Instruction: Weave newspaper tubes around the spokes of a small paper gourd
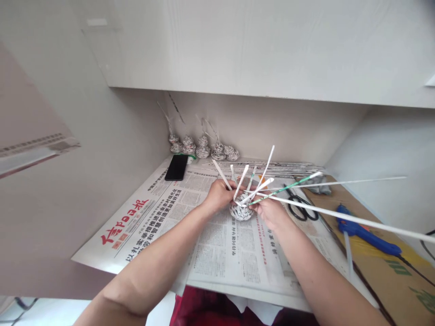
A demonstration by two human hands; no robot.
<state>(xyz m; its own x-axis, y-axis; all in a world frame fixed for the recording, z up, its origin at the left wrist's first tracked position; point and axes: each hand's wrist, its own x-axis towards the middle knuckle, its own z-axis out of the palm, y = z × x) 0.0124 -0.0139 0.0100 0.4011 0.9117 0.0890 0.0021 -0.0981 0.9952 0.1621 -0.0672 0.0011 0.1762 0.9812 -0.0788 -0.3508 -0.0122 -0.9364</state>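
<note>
A small round woven paper basket (pixel 241 213), made of printed newspaper, sits low over the newspaper sheet in front of me. White rolled-paper sticks (pixel 240 181) fan upward from its rim, and a green-and-white paper stick (pixel 288 187) slants off to the right. My left hand (pixel 220 195) is closed on the basket's left side, fingers at the base of the sticks. On the right side, my right hand (pixel 270 210) pinches at the rim, where a long white paper stick (pixel 340 212) runs far right. Its fingertips are partly hidden by the sticks.
Several woven paper gourds (pixel 203 148) line the back wall beside a black phone (pixel 176 167). A bundle of paper sticks (pixel 272 169) lies behind the basket. Black-handled scissors (pixel 302 208) and a blue glue gun (pixel 369 233) on cardboard (pixel 380 276) are to the right.
</note>
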